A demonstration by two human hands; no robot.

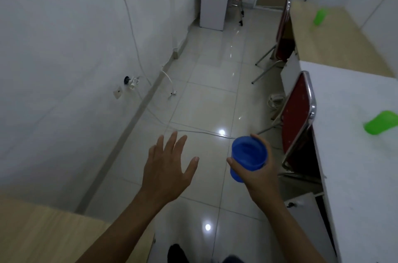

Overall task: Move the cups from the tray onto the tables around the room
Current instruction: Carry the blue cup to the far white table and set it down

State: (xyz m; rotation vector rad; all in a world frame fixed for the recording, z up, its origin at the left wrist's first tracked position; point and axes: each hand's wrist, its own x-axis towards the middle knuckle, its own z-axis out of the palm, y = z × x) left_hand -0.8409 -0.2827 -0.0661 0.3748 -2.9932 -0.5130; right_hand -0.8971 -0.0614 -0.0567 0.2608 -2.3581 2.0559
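no readable text, labels, brands, numbers or signs anywhere in view. frame is motion-blurred, surfaces look plain.

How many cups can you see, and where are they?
3. A blue cup is held in the right hand. One green cup sits on the near white table, another green cup on the farther wooden table. More may be out of view.

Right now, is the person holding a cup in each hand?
No, only the right hand grips a blue cup; the left hand is spread open over the floor and holds nothing.
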